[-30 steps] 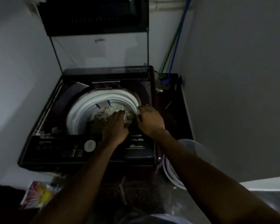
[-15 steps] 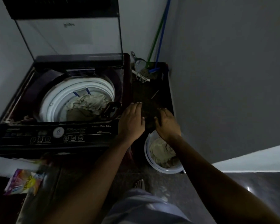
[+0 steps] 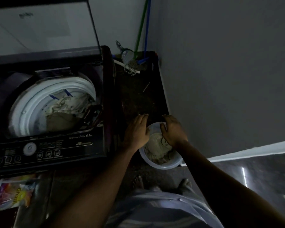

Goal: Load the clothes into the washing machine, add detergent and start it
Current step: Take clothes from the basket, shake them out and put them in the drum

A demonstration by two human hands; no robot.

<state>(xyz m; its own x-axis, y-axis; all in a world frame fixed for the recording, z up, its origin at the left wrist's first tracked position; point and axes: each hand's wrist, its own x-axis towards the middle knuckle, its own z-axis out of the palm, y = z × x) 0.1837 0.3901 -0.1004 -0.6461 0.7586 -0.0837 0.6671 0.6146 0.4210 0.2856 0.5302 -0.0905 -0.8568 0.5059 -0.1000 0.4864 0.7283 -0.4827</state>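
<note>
In the dim laundry corner, both hands had swung from the dark top-loading washing machine (image 3: 56,145), left, to the white round plastic bucket (image 3: 161,167) on the floor, right. The left hand (image 3: 136,130) hovered open and empty. The right hand (image 3: 173,130) curved over the remaining pale clothes (image 3: 156,145), grip unclear, so loading was likely unfinished.

Glossy plastic bucket (image 3: 163,165), crumpled cloth clothes (image 3: 156,145)
</note>
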